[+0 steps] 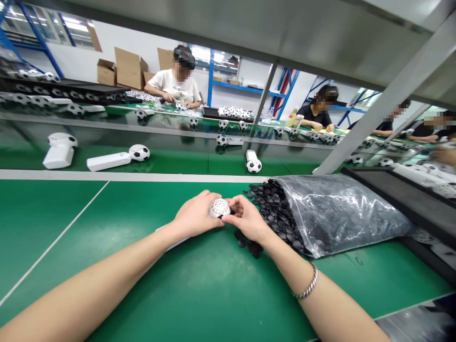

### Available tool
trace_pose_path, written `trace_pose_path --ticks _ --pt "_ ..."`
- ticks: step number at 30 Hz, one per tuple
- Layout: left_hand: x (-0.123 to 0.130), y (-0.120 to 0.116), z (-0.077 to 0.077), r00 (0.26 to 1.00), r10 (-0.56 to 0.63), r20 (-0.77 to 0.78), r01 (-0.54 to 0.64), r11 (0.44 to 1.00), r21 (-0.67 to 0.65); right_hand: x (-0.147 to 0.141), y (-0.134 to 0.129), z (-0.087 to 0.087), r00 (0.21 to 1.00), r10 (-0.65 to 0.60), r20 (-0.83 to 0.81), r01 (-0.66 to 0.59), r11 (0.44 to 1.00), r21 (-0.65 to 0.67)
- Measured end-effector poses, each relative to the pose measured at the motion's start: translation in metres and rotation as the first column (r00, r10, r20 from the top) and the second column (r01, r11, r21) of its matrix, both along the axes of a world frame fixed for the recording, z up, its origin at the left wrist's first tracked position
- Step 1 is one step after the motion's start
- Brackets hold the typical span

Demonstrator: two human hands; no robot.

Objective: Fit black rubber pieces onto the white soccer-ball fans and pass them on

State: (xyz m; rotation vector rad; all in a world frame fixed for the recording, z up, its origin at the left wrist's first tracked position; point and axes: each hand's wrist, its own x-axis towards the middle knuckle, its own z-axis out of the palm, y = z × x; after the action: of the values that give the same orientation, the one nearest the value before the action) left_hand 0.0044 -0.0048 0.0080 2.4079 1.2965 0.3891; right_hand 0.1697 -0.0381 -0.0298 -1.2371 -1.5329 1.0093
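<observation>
My left hand [199,211] is closed around a white ball-headed device [220,207], whose round head has an open lattice like a football. Its white handle shows partly beneath my left wrist, resting low over the bench. My right hand [247,218] is closed in a pinch against the right side of the ball, with a small dark piece partly showing at the fingertips. A black patch sits on the lower part of the ball. Right beside my right hand lies a heap of small black plastic pieces [276,209], spilling from a clear plastic bag [345,213].
Beyond the green bench [142,294], a conveyor belt [178,164] carries finished-looking football-headed devices [119,156]. A slanted metal post [377,99] and black trays [402,199] stand to the right. Co-workers [178,85] sit across the line. A shelf hangs overhead.
</observation>
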Motion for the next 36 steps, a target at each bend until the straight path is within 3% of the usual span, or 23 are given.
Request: trace_pose_path --ticks 4,6,10,12,14,19,23,28,31,34,36 --pt "-0.001 -0.001 -0.002 1.000 -0.027 0.010 0.027 1.000 0.007 0.008 0.006 0.003 0.998 -0.005 0.061 0.005 1.000 0.015" --pt "-0.003 0.002 -0.003 0.998 -0.057 0.020 0.058 0.998 -0.028 0.016 0.008 0.006 0.973 -0.070 0.219 0.062 0.997 0.046" --pt "-0.011 0.012 -0.003 0.997 -0.076 0.022 0.078 0.994 -0.076 0.026 0.007 0.010 0.747 -0.198 0.634 0.100 0.977 0.186" --pt "-0.016 0.017 0.000 0.992 -0.123 -0.004 0.122 0.992 -0.040 0.025 0.006 0.010 0.665 -0.170 0.727 0.066 0.983 0.170" --pt "-0.020 0.019 0.003 0.981 -0.187 -0.052 0.188 0.982 0.025 0.022 0.005 0.010 0.639 -0.147 0.755 0.058 0.988 0.143" --pt "-0.021 0.020 0.003 0.965 -0.212 -0.157 0.236 0.959 0.158 0.021 0.009 0.009 0.656 -0.128 0.744 0.070 0.992 0.109" --pt "-0.020 0.023 -0.003 0.955 -0.261 -0.138 0.286 0.934 0.215 0.025 0.009 0.011 0.677 -0.103 0.729 0.062 0.995 0.083" --pt "-0.022 0.028 -0.010 0.964 -0.248 -0.100 0.265 0.937 0.227 0.028 0.002 0.016 0.693 -0.104 0.713 0.038 0.993 0.108" --pt "-0.024 0.030 -0.013 0.959 -0.273 -0.077 0.283 0.933 0.224 0.027 -0.003 0.019 0.790 -0.097 0.606 0.011 0.990 0.144" --pt "-0.024 0.030 -0.014 0.958 -0.277 -0.069 0.286 0.929 0.233 0.021 -0.007 0.020 0.931 0.001 0.366 -0.042 0.994 0.103" --pt "-0.024 0.029 -0.013 0.958 -0.275 -0.082 0.286 0.931 0.226 0.016 -0.010 0.020 0.965 0.076 0.249 -0.092 0.994 0.054"
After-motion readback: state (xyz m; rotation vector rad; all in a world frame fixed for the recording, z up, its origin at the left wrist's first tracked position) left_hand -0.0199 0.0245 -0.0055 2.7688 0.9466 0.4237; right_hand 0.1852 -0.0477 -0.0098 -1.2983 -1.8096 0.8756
